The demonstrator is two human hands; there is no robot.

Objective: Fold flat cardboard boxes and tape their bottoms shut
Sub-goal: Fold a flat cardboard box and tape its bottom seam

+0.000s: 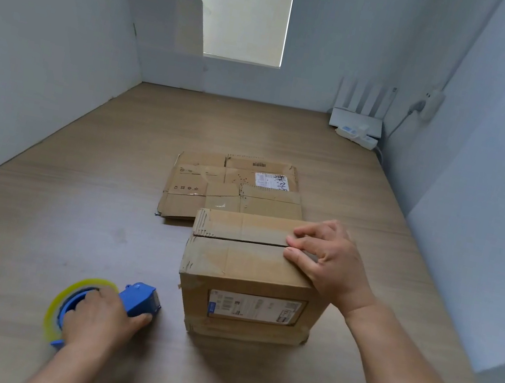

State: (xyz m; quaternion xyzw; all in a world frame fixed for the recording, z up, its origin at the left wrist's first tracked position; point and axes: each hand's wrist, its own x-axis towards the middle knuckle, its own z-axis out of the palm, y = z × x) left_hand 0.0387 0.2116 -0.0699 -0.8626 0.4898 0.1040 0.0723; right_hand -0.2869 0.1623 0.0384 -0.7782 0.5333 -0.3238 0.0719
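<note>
Two hands, one head view. Item: folded box [248, 265], standing on the worktop [75, 194] near its front, flaps uppermost and meeting at an untaped seam. Our right hand [329, 262] lay across that seam, fingers fairly straight, pressing both flaps down. Our left hand [98, 319] was clamped round the blue tape dispenser [140, 301], which rested on the worktop left of the box. Step, as we judged it: taping about to start; next, carry the dispenser to the seam. Flat boxes [231, 187] lay stacked behind. Box interior hidden.
</note>
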